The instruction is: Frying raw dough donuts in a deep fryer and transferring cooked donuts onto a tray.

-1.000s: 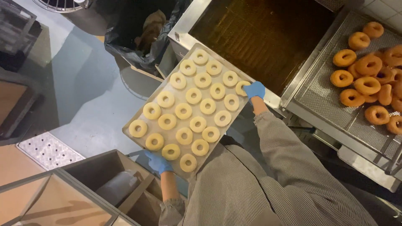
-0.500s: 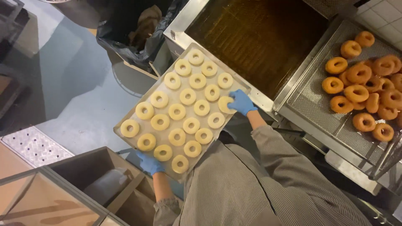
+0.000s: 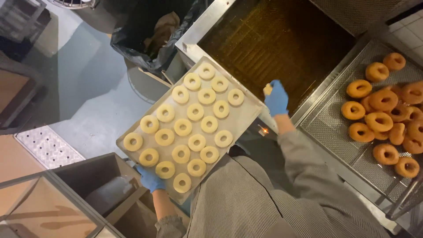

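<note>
Head view: a tray of pale raw dough rings is held up at its near corner by the left hand in a blue glove, fingers curled under the edge; one raw ring is pinched in the gloved right hand over the dark fryer oil; fried doughnuts are piled on a mesh rack well to the right.

A flat rectangular tray lined with pale paper is held level and turned diagonally, its far corner over the rim of the fryer. Rows of raw, pale ring doughnuts cover it, evenly spaced. One raw doughnut piece is lifted off, above the dark oil.
</note>
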